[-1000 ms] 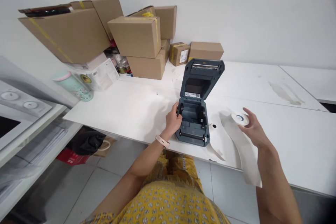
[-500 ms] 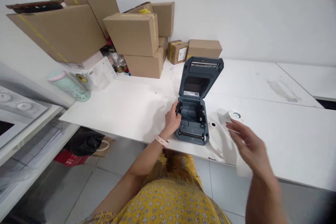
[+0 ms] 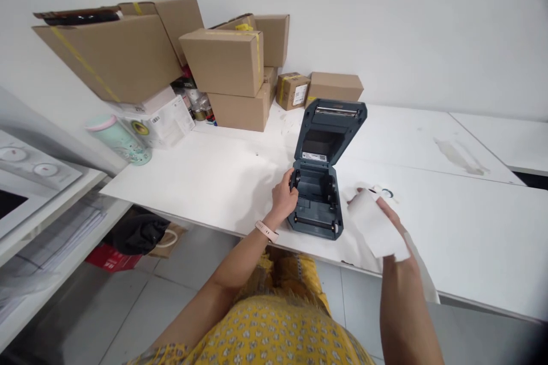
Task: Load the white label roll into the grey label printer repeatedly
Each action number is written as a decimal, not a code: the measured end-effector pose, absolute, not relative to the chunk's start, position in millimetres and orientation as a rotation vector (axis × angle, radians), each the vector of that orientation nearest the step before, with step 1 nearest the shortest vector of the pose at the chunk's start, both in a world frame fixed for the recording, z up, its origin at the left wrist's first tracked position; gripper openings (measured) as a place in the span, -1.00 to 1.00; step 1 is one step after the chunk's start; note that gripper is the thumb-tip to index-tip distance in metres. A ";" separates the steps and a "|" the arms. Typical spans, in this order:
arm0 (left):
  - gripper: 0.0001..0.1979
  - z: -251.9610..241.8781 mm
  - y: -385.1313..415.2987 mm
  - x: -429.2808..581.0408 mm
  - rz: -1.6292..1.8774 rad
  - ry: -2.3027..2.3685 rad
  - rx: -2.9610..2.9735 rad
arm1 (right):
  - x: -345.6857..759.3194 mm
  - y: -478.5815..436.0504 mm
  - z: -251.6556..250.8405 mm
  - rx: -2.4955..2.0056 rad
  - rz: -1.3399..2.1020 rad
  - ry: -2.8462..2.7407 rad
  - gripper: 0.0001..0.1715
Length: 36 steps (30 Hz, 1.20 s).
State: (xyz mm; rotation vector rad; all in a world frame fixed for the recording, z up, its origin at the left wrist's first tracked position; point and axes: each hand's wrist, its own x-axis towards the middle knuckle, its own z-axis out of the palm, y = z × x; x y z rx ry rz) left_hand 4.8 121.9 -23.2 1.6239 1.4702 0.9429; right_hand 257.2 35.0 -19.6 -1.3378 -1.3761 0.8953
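A dark grey label printer (image 3: 314, 206) stands on the white table with its lid (image 3: 331, 131) tilted up and back. Its bay shows no roll between the two side holders. My left hand (image 3: 284, 198) grips the left edge of the printer body, fingers curled over the rim. To the printer's right, my right hand (image 3: 396, 229) holds a white paper roll (image 3: 363, 208), its loose end draping down over the wrist. Behind the right forearm another length of white paper (image 3: 423, 275) hangs past the table edge. A small blue ring (image 3: 387, 193) shows just beyond the fingers.
Stacked cardboard boxes (image 3: 222, 65) fill the back left, with smaller boxes (image 3: 293, 91) along the wall. A mint tumbler (image 3: 122, 140) and a white carton (image 3: 165, 125) are at the left. A white shelf unit with a knobbed appliance (image 3: 38, 165) borders the table.
My right hand has moved in toward the printer and taken hold of a white paper roll; before, it was spread with nothing in it. My left hand stays on the printer.
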 end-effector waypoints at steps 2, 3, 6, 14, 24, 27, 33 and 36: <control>-0.33 -23.4 122.0 5.1 0.949 1.484 1.634 | 247.5 50.0 4.4 -1.341 0.777 -1.638 -0.36; -0.33 -23.6 122.0 5.2 0.950 1.487 1.637 | 239.7 61.7 14.3 -1.371 0.658 -1.815 -0.42; -0.33 -24.3 121.6 5.4 0.951 1.481 1.628 | 211.5 103.5 28.7 -1.518 0.283 -2.343 -0.55; -0.34 -28.3 121.9 5.2 0.963 1.466 1.618 | 180.5 147.2 6.8 -1.661 0.146 -2.724 -0.69; -0.35 -37.3 122.3 5.8 1.044 1.398 1.542 | 186.7 78.6 4.7 -1.375 0.373 -2.460 -0.55; -0.33 -41.8 124.2 6.8 1.073 1.318 1.489 | 181.4 52.7 -11.0 -1.373 0.226 -2.296 -0.56; -0.34 -45.9 126.7 8.1 1.118 1.278 1.458 | 167.7 33.9 -30.3 -1.343 0.035 -2.123 -0.60; -0.34 -42.6 125.5 7.6 1.109 1.281 1.460 | 166.1 27.6 -29.4 -1.323 0.078 -2.085 -0.58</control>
